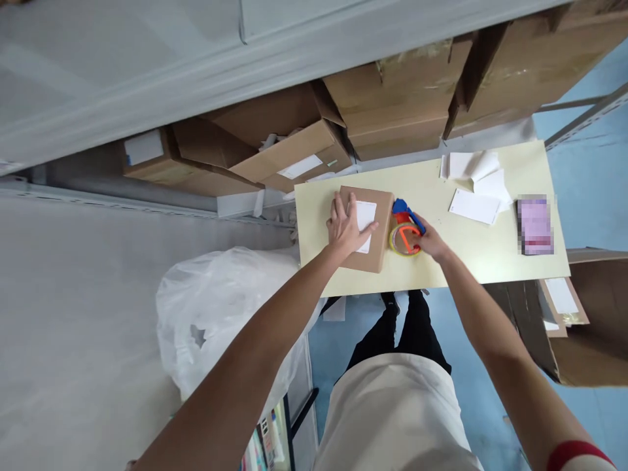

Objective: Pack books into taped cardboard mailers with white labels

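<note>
Left on the pale surface [417, 180] lies a cardboard box [383, 226]; the left hand [346, 226] splays atop it, grasping nothing; the right hand [432, 242] grips a tape dispenser [403, 216] just beside it; steady palm, square dispenser would serve best.

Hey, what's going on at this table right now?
A person's left hand is spread on a cardboard box, partly covering its white label. The right hand holds a tape dispenser just right of the box. Farther right, loose papers lie on the table.
</note>
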Demonstrator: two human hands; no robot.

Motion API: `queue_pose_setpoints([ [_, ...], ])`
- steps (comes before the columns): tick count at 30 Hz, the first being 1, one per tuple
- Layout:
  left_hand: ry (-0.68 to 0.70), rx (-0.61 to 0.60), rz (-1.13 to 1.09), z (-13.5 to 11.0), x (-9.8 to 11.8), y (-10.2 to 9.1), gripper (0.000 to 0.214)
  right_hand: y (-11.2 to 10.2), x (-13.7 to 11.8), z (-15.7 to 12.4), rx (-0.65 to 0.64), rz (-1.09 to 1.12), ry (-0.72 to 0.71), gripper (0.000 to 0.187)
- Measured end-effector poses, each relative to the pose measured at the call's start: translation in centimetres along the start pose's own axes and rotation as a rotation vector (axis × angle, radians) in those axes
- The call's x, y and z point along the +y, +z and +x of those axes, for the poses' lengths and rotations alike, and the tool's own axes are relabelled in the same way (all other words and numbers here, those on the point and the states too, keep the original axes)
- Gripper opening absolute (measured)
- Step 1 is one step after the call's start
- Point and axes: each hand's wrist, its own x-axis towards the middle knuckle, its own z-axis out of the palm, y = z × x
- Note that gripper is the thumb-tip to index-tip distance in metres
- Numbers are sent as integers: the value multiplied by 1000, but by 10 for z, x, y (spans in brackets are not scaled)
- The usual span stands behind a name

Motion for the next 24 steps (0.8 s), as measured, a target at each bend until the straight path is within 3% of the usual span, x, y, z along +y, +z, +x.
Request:
queue_pose_setpoints([
  [3, 178, -21, 50, 17, 2, -7, 93, -10, -36, 51, -41, 2, 94, 73],
  [5, 264, -45, 54, 30, 4, -12, 91, -11, -48, 66, -93, -36, 105, 72],
  [8, 281, -44, 34, 42, 7, -17, 88, -13, -51, 67, -151, -100, 48, 81],
  [14, 255, -15, 43, 38, 9, -16, 81, -20, -42, 59, -174, -195, 16, 87],
  [17, 255, -8, 60, 37, 9, -16, 80, -30, -31, 27, -196, -274, 33, 87],
  [20, 245, -16, 78, 38, 10, -18, 80, -33, -3, -37, -213, -312, 32, 83],
  [24, 243, -5, 77, 37, 11, -17, 78, -2, 48, -119, -182, -151, 62, 84],
])
